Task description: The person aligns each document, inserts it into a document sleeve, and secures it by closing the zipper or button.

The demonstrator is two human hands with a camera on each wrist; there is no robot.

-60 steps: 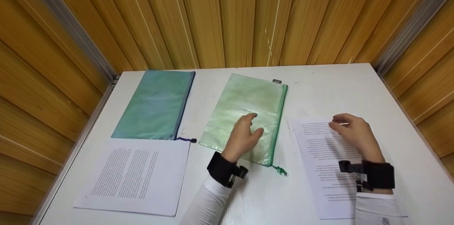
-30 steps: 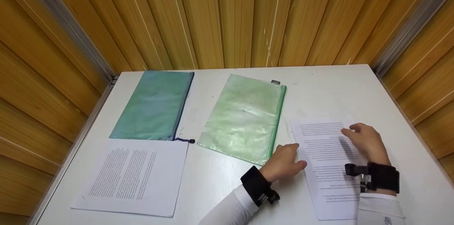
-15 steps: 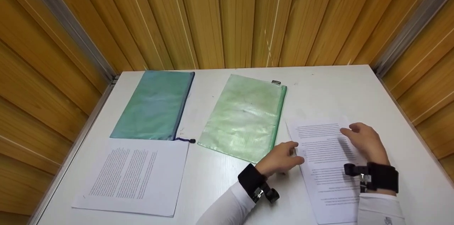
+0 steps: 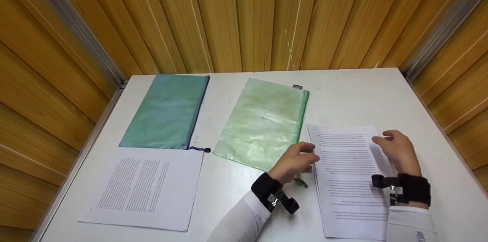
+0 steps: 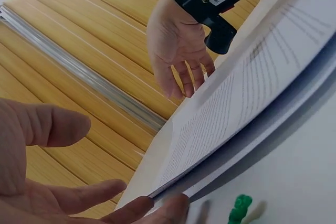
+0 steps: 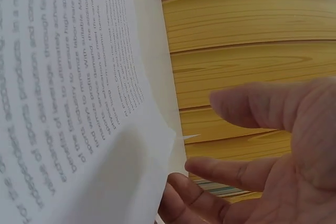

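Observation:
A stack of printed sheets [image 4: 345,181] lies at the right of the white table [image 4: 236,204]. My left hand [image 4: 295,162] touches the stack's left edge. In the left wrist view its fingertips [image 5: 163,207] sit at the slightly raised edge of the sheets [image 5: 252,93], and the thumb stays off the paper. At the stack's right edge my right hand [image 4: 396,150] has its fingers [image 6: 184,200] reaching under the sheets [image 6: 68,103], thumb apart above. A green zip pouch [image 4: 263,124] lies just left of the left hand, its green pull [image 4: 301,183] near the wrist.
A teal zip pouch [image 4: 167,110] lies at the far left, with a second printed sheet [image 4: 145,186] in front of it. Wooden slat walls [image 4: 244,17] close the table on three sides. Black wrist cameras sit on both forearms.
My left hand left the green pouch and moved right to the stack's left edge. The right hand slid to the stack's right edge, and the stack shifted a little left.

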